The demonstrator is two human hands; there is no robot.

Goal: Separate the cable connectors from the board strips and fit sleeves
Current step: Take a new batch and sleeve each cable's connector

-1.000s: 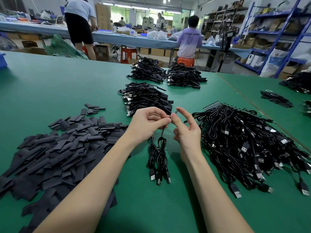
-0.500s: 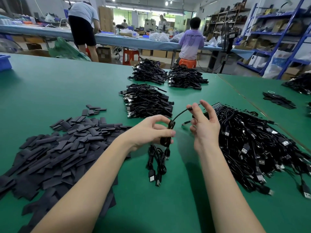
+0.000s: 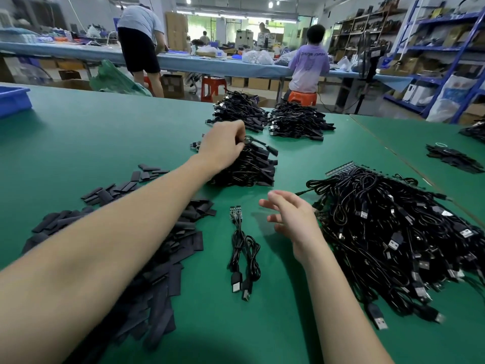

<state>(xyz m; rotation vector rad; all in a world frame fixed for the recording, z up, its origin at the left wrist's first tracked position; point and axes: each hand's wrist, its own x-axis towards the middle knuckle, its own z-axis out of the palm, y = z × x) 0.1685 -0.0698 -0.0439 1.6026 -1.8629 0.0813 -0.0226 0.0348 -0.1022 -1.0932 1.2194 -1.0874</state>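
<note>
The left hand (image 3: 223,145) reaches over the finished cable stack (image 3: 244,166), fingers curled and pinching a thin black cable (image 3: 259,143) at its top. Nearer than that stack, the right hand (image 3: 291,219) hovers with fingers loosely spread, holding nothing. Just nearer again lies a small bundle of cables (image 3: 242,256), limp and light, their ends joined to a little board strip (image 3: 235,212) that looks thin, stiff and probably brittle; best gripped at the strip's edges. Matte flat sleeves (image 3: 110,245) lie heaped left of the stack; tangled unsorted cables (image 3: 399,240) lie right.
</note>
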